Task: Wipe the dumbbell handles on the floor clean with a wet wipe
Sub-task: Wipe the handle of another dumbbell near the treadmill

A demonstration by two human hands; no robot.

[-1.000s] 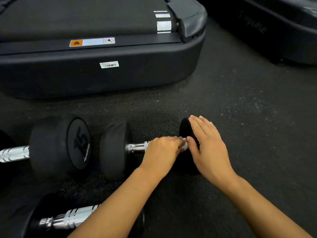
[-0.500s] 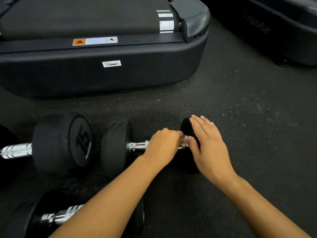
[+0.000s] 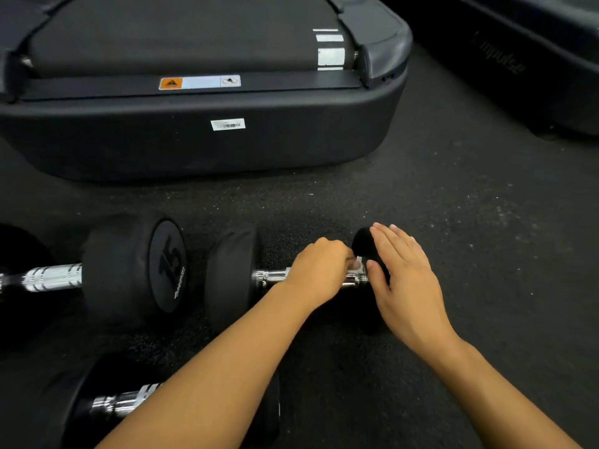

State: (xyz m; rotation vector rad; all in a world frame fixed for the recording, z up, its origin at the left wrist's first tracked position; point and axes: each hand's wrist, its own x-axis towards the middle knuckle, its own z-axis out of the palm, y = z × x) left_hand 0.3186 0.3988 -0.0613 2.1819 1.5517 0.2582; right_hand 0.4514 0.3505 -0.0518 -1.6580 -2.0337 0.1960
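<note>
Mid-task by my reading: the left hand [image 3: 319, 270] curls around a white wet wipe [image 3: 357, 264] on the centre dumbbell's chrome handle [image 3: 270, 276], the right hand [image 3: 405, 280] rests flat-fingered on its 3 o'clock head, and handles at 9 [image 3: 53, 278] and 7 o'clock [image 3: 124, 400] wait.

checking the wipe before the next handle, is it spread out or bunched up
Bunched up: only a small white wad of the wet wipe shows, gripped in the left hand against the chrome handle.

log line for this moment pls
left hand grips wet wipe round dumbbell handle | right hand flat on end weight | stage: wiping
</note>
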